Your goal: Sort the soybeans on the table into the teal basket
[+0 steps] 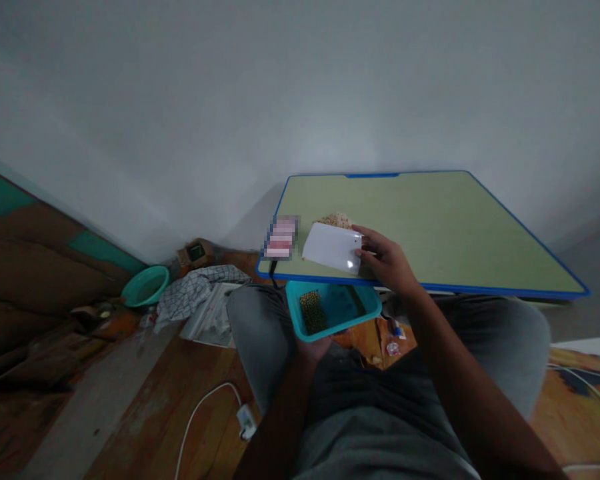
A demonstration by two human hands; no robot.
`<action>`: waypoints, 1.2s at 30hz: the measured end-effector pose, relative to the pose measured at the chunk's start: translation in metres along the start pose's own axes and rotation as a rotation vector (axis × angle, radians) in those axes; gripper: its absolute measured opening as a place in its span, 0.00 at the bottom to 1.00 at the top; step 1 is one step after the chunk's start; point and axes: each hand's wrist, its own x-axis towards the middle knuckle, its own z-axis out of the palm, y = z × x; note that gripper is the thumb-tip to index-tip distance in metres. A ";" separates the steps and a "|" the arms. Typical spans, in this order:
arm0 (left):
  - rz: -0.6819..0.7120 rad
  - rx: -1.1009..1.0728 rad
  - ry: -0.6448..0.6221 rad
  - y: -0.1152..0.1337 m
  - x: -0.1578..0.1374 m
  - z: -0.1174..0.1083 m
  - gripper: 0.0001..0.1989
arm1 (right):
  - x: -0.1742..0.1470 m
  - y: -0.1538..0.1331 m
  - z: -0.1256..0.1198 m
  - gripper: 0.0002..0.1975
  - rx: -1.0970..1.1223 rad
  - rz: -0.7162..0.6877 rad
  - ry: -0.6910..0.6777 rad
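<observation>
My right hand (380, 257) pinches the right edge of a white, flat plastic sheet (330, 247), tilted over the front left of the table. Behind the sheet, a small pile of pale grains (337, 219) shows in part; the sheet hides the rest. Just below the table's front edge, a teal plastic tray (337, 308) is held by my left hand (316, 348) from underneath. Most of my left fingers are hidden by the tray. In its left side lies a heap of greenish-yellow grains or beans (313, 313), too small to name.
The light green table (430, 227) has a blue rim and stands against the wall. A blurred-out phone-like object (281, 237) lies at its left edge. On the floor are a teal basin (147, 287), a checked cloth (195, 290) and a white plug with cord (246, 420).
</observation>
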 end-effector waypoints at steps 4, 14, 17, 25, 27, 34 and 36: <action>-0.001 -0.001 -0.029 0.000 0.000 0.000 0.26 | -0.001 -0.004 -0.001 0.32 -0.045 -0.011 -0.037; -0.006 0.010 -0.080 0.003 0.000 -0.002 0.27 | -0.003 -0.012 -0.005 0.27 -0.040 -0.057 -0.123; 0.005 0.017 -0.084 0.003 0.000 -0.002 0.27 | -0.003 -0.013 -0.003 0.25 0.005 -0.045 -0.114; -0.006 0.022 -0.092 0.003 -0.001 -0.002 0.28 | 0.001 0.010 -0.008 0.28 0.221 -0.004 0.505; -0.009 0.018 -0.096 0.002 0.000 -0.003 0.28 | 0.002 0.015 -0.009 0.27 0.207 0.000 0.587; -0.017 0.000 -0.098 0.001 0.000 -0.004 0.28 | 0.000 0.011 -0.006 0.25 0.132 -0.016 0.579; -0.012 -0.003 -0.093 0.001 0.000 -0.004 0.28 | 0.000 0.010 -0.007 0.25 0.159 0.007 0.585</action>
